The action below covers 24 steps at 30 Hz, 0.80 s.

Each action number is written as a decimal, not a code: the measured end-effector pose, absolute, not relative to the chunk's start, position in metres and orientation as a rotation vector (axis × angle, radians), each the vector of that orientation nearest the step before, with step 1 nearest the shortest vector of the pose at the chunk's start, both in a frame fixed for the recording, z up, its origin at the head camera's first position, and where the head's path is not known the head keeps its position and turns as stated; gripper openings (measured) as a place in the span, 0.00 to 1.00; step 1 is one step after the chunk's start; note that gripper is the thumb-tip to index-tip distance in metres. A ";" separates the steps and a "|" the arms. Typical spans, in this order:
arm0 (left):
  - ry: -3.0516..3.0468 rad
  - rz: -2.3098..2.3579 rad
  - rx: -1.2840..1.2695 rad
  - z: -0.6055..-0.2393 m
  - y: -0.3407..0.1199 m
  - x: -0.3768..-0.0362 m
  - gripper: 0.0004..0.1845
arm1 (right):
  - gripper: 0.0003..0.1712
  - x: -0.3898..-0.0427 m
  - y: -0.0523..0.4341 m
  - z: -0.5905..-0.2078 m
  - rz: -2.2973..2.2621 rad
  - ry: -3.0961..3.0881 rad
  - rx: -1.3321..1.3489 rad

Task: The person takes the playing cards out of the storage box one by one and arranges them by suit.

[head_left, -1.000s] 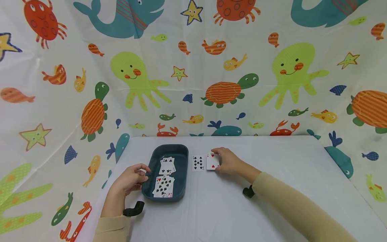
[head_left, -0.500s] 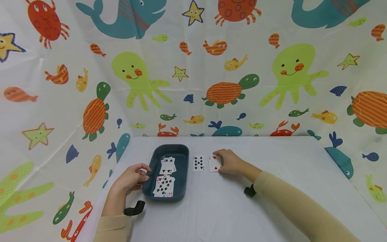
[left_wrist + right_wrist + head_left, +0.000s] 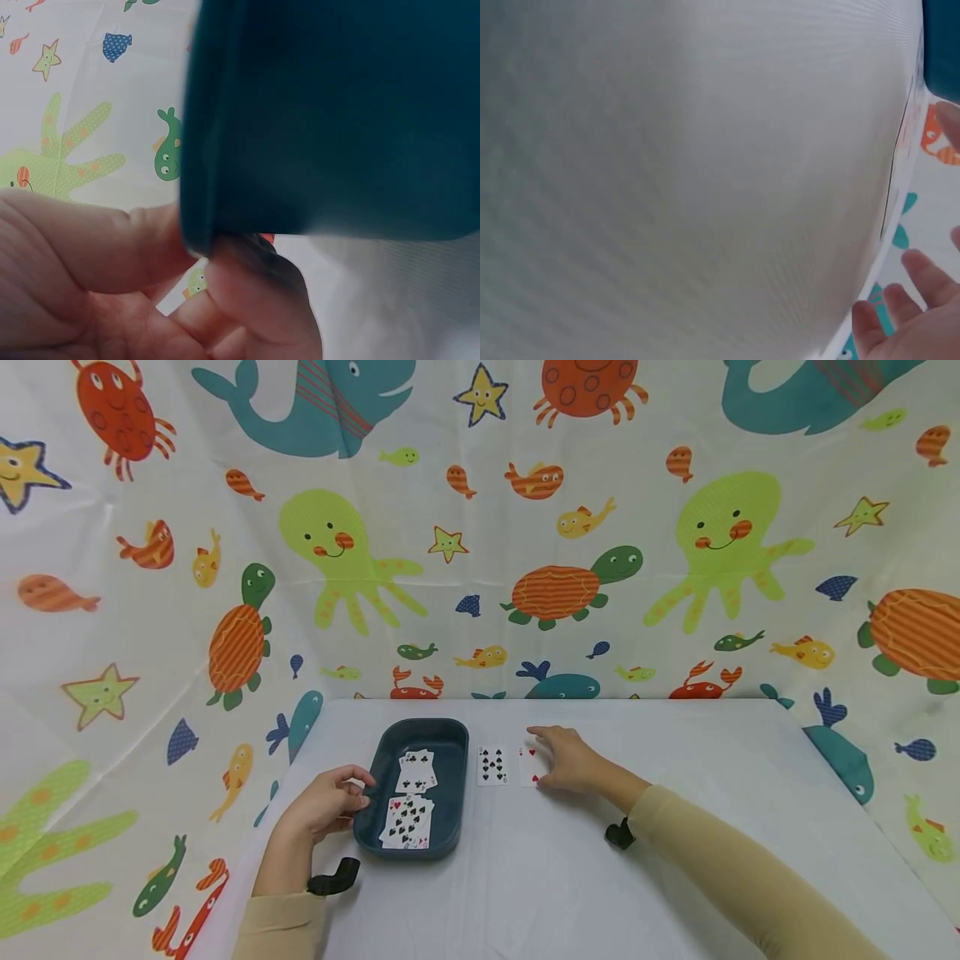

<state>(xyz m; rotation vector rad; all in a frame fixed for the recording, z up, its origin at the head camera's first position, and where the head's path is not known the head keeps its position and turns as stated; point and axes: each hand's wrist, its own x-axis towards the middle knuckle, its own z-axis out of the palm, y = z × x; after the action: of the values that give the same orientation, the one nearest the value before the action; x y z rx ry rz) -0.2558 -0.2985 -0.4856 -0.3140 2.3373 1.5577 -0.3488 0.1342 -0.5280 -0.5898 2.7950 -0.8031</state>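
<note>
The heart card [image 3: 530,767] lies farther right of the spade card [image 3: 492,766], and the right hand [image 3: 573,762] has spread wider.

Wears a plain beige left sleeve [image 3: 281,931] and a matching right sleeve [image 3: 738,877], both long and of smooth matte cloth. Shows a crease across the left one near its end. Carries a small black left camera [image 3: 333,878], bent like an elbow with a blunt end, and a black right camera [image 3: 619,835], stubbier in outline, just beside the sleeve. Leaves left hand [image 3: 327,803] and right hand [image 3: 572,761] bare.
</note>
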 end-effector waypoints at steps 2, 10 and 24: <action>2.334 1.556 -0.317 -0.486 -0.299 -0.257 0.17 | 0.60 -0.350 0.132 -0.528 -0.823 2.798 -0.586; 2.326 1.553 -0.311 -0.484 -0.301 -0.261 0.18 | 0.62 -0.348 0.120 -0.519 -0.866 2.783 -0.576; 2.320 1.521 -0.339 -0.479 -0.298 -0.271 0.17 | 0.60 -0.334 0.075 -0.492 -0.878 2.749 -0.841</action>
<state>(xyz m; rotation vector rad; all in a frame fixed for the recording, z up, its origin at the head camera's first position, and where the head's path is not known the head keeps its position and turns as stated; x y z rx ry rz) -0.2712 -0.2985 -0.4794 -0.3388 2.3198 1.5206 -0.3337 0.0746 -0.4922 -0.8407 2.7490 -0.8784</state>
